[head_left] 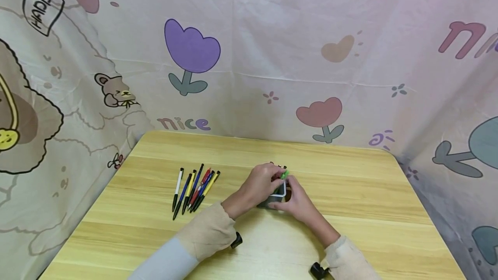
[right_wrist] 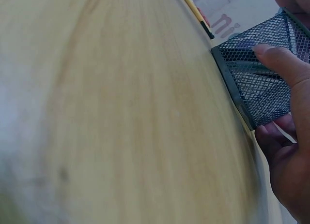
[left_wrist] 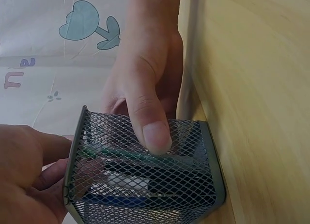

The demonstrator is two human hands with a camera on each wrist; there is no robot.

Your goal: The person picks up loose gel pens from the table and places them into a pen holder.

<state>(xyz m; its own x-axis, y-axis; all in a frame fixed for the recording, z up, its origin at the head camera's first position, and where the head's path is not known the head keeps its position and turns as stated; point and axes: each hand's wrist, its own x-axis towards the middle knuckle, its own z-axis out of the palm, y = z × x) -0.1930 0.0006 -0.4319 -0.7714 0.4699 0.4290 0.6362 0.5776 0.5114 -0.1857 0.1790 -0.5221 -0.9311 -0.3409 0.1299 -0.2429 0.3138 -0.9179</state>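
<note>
— How is the thing between the hands described?

— A small square pen holder (head_left: 277, 195) of dark wire mesh with a grey rim is seen, set on the wooden table (head_left: 350, 193) near its middle. In the left wrist view the open weave of the pen holder (left_wrist: 145, 171) is shown plainly.

— What is kept in it?

— A green pen (head_left: 285, 174) is seen sticking up at its top, and green, blue and white shapes are made out through the mesh; they cannot be told apart further.

— How are the hands placed?

— The holder is gripped by the right hand (head_left: 297, 202), a thumb (left_wrist: 147, 117) being pressed flat on the mesh wall. The top of the holder is covered by the left hand (head_left: 261, 182), its fingers curled at the green pen; whether the pen is actually pinched cannot be told.

— What room is left around it?

— A fanned row of loose pens (head_left: 194, 189) is laid to the left, well apart from the holder. Bare wood is left to the right and towards the far edge, where a patterned cloth (head_left: 272, 55) is hung.
</note>
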